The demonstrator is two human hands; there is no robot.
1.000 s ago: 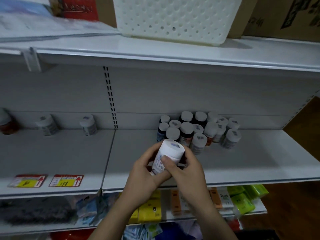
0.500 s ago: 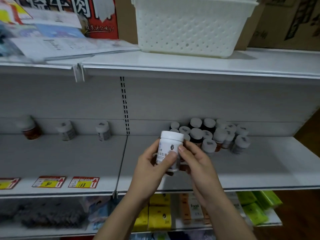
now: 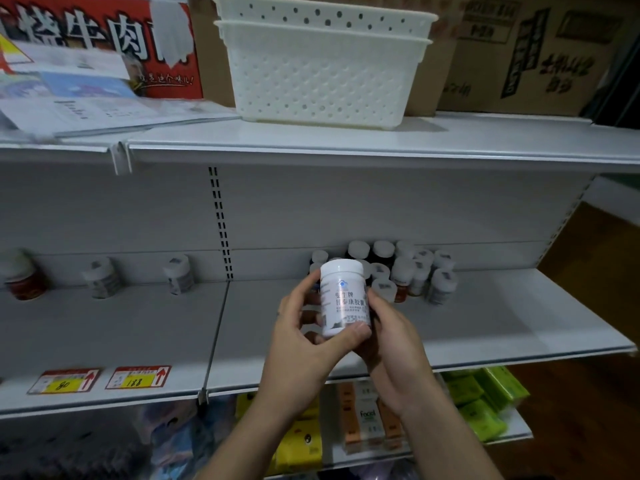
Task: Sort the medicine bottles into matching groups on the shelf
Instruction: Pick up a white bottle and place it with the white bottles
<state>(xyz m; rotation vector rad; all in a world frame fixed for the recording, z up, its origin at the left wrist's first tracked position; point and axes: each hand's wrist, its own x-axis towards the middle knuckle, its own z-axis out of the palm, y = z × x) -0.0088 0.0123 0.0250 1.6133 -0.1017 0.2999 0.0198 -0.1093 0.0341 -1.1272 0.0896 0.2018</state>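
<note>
Bottle-sorting at a white metal shelf: one white bottle, white-capped with a blue-printed label, is held upright in front of the middle level by two bare hands, raised clear of its surface. The left hand grips it from the left, thumb laid across the lower front of the label and the other fingers curled round the back. The right hand wraps the right side and base, fingers curled close together. Directly behind, at the back of the right-hand bay, stands one tight cluster of bottles, mostly white-capped and some dark-bodied. At least ten caps can be counted, though the held bottle hides part of the group. In the left-hand bay three bottles stand well apart along the back wall: one amber bottle at far left, a pale bottle to its right, and a second pale bottle nearer the slotted upright. Two price tags, red and yellow, sit side by side on that bay's front edge. On the top shelf two perforated white baskets are nested one inside the other, with a red poster and loose papers to the left and cardboard boxes behind. Green packs and yellow packs lie on the level below.
</note>
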